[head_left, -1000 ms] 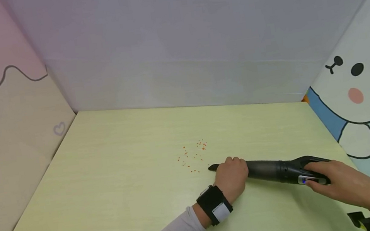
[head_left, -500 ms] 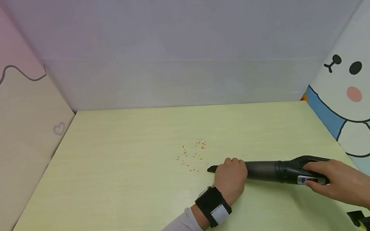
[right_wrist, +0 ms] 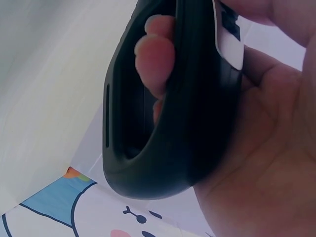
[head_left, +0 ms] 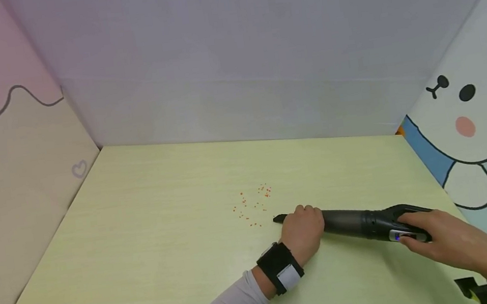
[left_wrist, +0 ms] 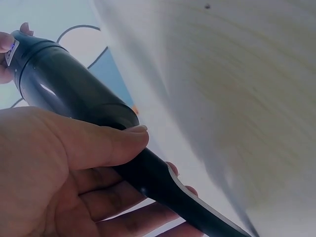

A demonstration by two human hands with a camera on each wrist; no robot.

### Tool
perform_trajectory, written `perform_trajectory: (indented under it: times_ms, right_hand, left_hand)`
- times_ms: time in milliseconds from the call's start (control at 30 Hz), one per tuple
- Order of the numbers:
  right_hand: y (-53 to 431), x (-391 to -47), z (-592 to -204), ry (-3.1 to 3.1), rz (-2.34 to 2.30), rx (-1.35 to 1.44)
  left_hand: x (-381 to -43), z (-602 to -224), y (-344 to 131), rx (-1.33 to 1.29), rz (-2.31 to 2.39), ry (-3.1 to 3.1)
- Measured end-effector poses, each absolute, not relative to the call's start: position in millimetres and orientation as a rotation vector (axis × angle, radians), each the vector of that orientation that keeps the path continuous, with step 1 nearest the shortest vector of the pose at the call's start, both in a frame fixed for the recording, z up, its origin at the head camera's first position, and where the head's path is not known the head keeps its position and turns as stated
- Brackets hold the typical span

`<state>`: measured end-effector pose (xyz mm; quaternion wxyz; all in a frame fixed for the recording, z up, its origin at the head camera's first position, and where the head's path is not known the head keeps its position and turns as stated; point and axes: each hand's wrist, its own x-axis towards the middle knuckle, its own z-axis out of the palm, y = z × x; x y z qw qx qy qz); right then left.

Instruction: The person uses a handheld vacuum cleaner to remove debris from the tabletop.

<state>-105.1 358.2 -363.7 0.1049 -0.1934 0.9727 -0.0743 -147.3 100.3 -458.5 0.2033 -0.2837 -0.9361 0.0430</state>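
A black handheld vacuum cleaner (head_left: 347,223) slants across the right half of the table in the head view, its narrow nozzle (head_left: 279,218) pointing left. My left hand (head_left: 302,234) grips it just behind the nozzle tip; in the left wrist view the thumb and fingers wrap the slim neck (left_wrist: 148,170). My right hand (head_left: 451,240) holds the rear handle (right_wrist: 197,123), fingers passed through its loop in the right wrist view. A small blue light glows on the grey control panel (head_left: 408,235) near the thumb. Several orange crumbs (head_left: 255,206) lie scattered just left of and beyond the nozzle.
The pale yellow table (head_left: 145,247) meets a plain whitish back wall (head_left: 236,60). A pink and cream panel (head_left: 10,167) borders the left side, and a panel with a cartoon face (head_left: 476,131) borders the right.
Both hands keep their hold on the vacuum cleaner. The nozzle tip has shifted very slightly upward in the view, and the crumbs look much the same.
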Motion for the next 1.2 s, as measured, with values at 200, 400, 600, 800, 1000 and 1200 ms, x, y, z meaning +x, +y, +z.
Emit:
perform_trajectory:
  times_ms: [200, 400, 600, 800, 1000, 1200]
  right_hand:
    - [356.7, -106.8, -365.0, 2.872, -0.217, -0.589]
    - [354.9, -107.4, -365.5, 2.863, -0.222, -0.588]
    - [353.6, -107.6, -364.9, 2.861, -0.221, -0.603]
    - [351.6, -107.6, -365.0, 2.841, -0.220, -0.588]
    - [350.4, -107.7, -365.3, 2.803, -0.214, -0.562]
    - [348.8, -107.5, -365.2, 2.798, -0.203, -0.570]
  left_hand:
    - [-149.4, -459.2, 98.5, -0.794, 0.117, -2.633]
    - [-148.4, -459.1, 96.4, -0.787, 0.118, -2.632]
    - [-146.8, -459.8, 94.4, -0.784, 0.097, -2.633]
    - [-143.1, -458.0, 91.0, -0.797, 0.095, -2.656]
    - [-140.5, -454.4, 87.6, -0.812, 0.091, -2.677]
    - [-139.3, -451.1, 84.9, -0.818, 0.066, -2.701]
